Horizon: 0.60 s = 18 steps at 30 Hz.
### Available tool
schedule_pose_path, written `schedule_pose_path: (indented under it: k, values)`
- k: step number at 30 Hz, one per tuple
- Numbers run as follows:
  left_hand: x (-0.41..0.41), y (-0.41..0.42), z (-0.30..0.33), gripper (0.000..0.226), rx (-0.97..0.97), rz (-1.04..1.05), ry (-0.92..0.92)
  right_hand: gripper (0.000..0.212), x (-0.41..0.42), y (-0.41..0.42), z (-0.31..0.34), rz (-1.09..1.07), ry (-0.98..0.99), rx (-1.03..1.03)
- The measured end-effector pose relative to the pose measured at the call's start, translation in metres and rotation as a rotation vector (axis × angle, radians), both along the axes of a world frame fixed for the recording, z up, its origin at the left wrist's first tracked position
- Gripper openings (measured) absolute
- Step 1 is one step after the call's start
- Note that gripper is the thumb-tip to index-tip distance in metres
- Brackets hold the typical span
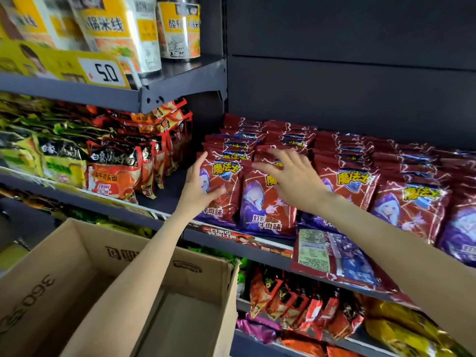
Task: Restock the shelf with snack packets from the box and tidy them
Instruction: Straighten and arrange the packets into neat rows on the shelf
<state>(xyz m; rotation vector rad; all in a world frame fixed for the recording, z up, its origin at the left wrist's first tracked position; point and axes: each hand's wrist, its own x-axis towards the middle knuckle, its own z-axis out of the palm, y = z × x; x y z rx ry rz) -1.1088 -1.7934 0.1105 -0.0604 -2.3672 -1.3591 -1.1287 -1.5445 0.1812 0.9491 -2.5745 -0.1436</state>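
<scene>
This looks like the tidy step, not the filling step. The box (77,292) sits low at the front, under the left arm, and the part that shows holds no packets. The red packets (342,181) stand in rows on the middle shelf (231,240), front to back.

The left hand (198,186) presses on the left side of the first packet (221,191) in the left row. Its fingers are straight up along the edge and its thumb lies on the front. So its grip is wide and flat, a push and not a hold.

The right hand (291,176) hovers over the top of the second row (268,202). Its fingers are spread wide and hold nothing. I cannot tell if it touches the packets.

One packet (337,256) lies flat, back side up. It hangs over the shelf edge, below the third row. It seems to have slipped out of place.

Next, I think the hands should push the two left rows straight and snug. Then the flat packet needs a lift and a turn to stand in its row. It could fall if bumped.

The packets are shiny red and purple. Each has a cartoon person and yellow letters. They look puffy and crinkly, so they may slide easily.
</scene>
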Motion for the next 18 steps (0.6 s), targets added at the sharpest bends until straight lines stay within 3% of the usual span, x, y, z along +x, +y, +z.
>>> schedule_pose_path:
  k: [3, 9, 13, 18]
  values:
    - [-0.002, 0.0, 0.003, 0.086, -0.016, 0.056, 0.046, 0.065, 0.005, 0.0, -0.009, 0.043, -0.08, 0.169]
    - [-0.009, -0.001, 0.002, 0.087, 0.029, 0.0, 0.029, 0.096, 0.003, 0.007, -0.017, -0.167, -0.194, 0.255]
    - [-0.008, 0.001, 0.004, 0.108, -0.032, -0.057, -0.072, 0.119, 0.0, 0.009, -0.019, -0.129, -0.24, 0.34]
    - [-0.005, 0.003, 0.002, 0.13, -0.105, -0.108, -0.144, 0.123, -0.007, 0.007, -0.014, -0.079, -0.168, 0.381]
